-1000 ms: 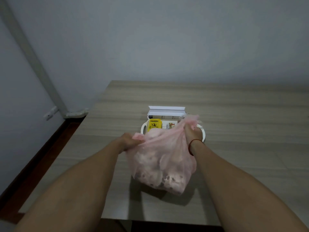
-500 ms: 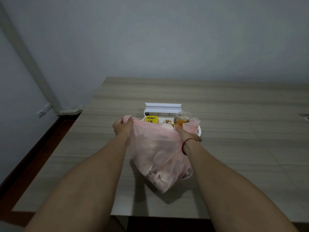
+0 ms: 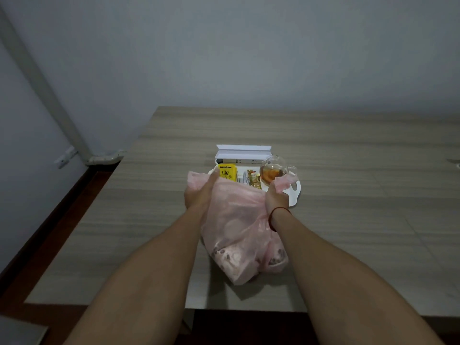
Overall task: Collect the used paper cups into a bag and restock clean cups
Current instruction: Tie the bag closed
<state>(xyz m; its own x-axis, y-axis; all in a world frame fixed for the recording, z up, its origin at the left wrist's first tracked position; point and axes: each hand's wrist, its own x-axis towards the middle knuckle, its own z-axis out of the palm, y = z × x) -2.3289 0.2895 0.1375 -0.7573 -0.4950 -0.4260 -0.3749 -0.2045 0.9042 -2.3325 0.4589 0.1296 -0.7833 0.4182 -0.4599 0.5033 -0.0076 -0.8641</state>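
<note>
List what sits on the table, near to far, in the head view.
pink bag → white tray holding a yellow packet and a glass teapot → white box

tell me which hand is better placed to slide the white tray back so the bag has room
Probably the right hand: it grips a handle of the pink bag right beside the white tray and its cut-out grip. The left hand holds the other handle by the yellow box.
</note>
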